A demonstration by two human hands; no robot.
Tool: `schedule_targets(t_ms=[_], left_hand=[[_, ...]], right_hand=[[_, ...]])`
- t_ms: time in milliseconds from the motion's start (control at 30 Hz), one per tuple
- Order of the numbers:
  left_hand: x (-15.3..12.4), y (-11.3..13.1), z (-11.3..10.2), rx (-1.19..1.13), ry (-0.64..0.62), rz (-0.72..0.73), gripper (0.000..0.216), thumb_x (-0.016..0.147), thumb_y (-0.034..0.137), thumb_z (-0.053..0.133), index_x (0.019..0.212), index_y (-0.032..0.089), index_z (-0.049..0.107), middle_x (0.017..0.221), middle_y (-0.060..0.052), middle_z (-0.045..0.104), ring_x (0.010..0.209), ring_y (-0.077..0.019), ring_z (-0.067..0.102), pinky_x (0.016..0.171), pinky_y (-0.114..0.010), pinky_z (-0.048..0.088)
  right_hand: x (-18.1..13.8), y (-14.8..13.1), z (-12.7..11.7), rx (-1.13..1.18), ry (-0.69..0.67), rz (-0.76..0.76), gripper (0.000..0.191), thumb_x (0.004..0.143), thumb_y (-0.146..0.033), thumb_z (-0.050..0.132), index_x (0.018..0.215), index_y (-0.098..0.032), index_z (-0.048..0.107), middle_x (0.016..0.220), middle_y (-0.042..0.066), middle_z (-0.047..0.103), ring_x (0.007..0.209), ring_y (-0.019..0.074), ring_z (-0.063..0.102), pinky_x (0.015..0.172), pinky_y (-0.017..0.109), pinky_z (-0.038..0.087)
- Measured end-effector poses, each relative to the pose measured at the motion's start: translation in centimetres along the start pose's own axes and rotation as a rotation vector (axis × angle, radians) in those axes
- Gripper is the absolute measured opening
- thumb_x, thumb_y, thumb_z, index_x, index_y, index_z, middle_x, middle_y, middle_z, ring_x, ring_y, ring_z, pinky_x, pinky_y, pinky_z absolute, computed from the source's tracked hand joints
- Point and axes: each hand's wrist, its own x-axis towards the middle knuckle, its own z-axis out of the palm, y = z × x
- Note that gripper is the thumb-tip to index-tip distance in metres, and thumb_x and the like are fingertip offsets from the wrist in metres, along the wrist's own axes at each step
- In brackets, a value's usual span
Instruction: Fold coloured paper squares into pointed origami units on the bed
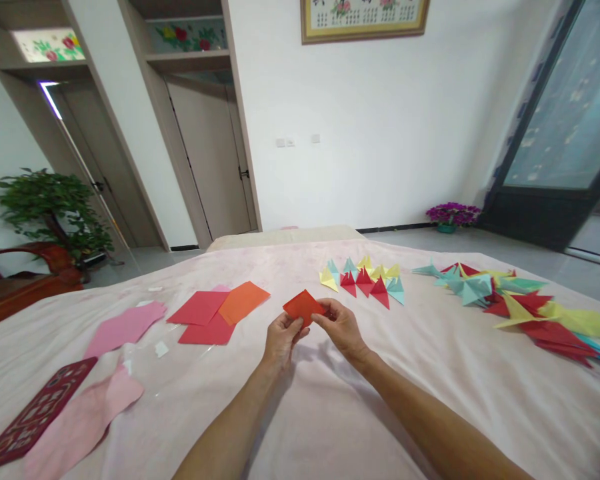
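A small folded square of orange-red paper [304, 305] is held up in front of me, one corner pointing away. My left hand [283, 333] pinches its lower left side, thumb on top. On the right edge, my right hand [341, 325] grips the same paper between thumb and fingers. Beyond my right hand stand several small folded paper pieces [365, 280] in yellow, red and light blue. To the left of my hands lie red paper sheets [200, 309] and an orange sheet [244, 301].
Folded paper cranes [545, 307] are heaped at the right. Pink paper [125, 327], a crumpled light-pink sheet [85, 420] and a dark red patterned panel [37, 413] lie at the left. A pale pink cloth [380, 427] covers the table. A wooden armchair [30, 273] stands beyond its left edge.
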Motion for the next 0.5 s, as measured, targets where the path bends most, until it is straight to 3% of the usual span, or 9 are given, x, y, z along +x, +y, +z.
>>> schedule_targets(t_ms=[100,200,500], left_hand=[[1.1,-1.0,-1.5,0.012,0.043,-0.008,0.037,0.066,0.025,0.086,0.098,0.014,0.069,0.099,-0.007,0.074,0.078,-0.0119,0.07,0.064,-0.017,0.058],[1.7,-1.7,-2.4,-0.032,0.045,-0.033,0.036,0.067,0.025,0.086,0.096,0.014,0.067,0.094,-0.007,0.073,0.073,-0.0106,0.069,0.062,-0.016,0.058],[2.3,-1.7,-2.5,-0.097,-0.001,-0.053,0.04,0.071,0.024,0.082,0.104,0.017,0.061,0.098,-0.005,0.072,0.082,-0.0129,0.071,0.075,-0.022,0.059]], right_hand=[[-0.7,3.4,-0.2,0.051,-0.061,0.158,0.021,0.075,-0.036,0.069,0.085,-0.017,0.069,0.074,0.002,0.069,0.066,0.0164,0.061,0.063,0.029,0.049],[-1.3,5.3,-0.3,0.041,-0.02,0.189,0.027,0.076,-0.035,0.066,0.096,-0.016,0.069,0.069,0.001,0.067,0.062,0.0158,0.059,0.062,0.029,0.049],[-1.8,4.6,-0.4,-0.06,-0.078,0.15,0.018,0.077,-0.031,0.061,0.084,-0.019,0.073,0.073,0.003,0.07,0.067,0.0192,0.062,0.063,0.03,0.049]])
